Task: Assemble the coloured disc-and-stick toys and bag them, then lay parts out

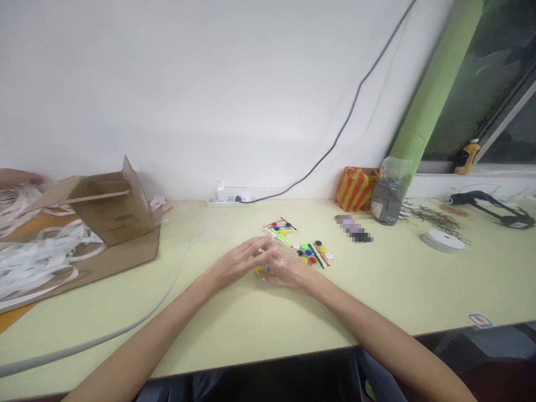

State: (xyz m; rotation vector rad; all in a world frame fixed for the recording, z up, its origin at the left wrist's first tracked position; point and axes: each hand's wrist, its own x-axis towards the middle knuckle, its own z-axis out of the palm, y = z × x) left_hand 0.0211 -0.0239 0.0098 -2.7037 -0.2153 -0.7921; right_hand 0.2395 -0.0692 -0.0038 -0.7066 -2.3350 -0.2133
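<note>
My left hand (240,257) and my right hand (288,265) meet over the middle of the table, their fingers bent towards each other and partly overlapping. Whatever lies between the fingertips is mostly hidden. A small yellow-topped piece (258,271) shows under the fingers. Close by on the right are several small clear pieces with coloured round tops, including a red one (312,261), and a row of thin coloured sticks (319,255). Just beyond the hands, more sticks form a frame (281,225) around similar round-topped pieces.
On the left an open cardboard box (111,209) stands beside a heap of white strips (46,262); a hand (19,177) shows behind. A grey cable (138,324) crosses the table. A power strip (228,200), striped bag (354,188), grey container (386,201) and white spool (443,241) stand farther off.
</note>
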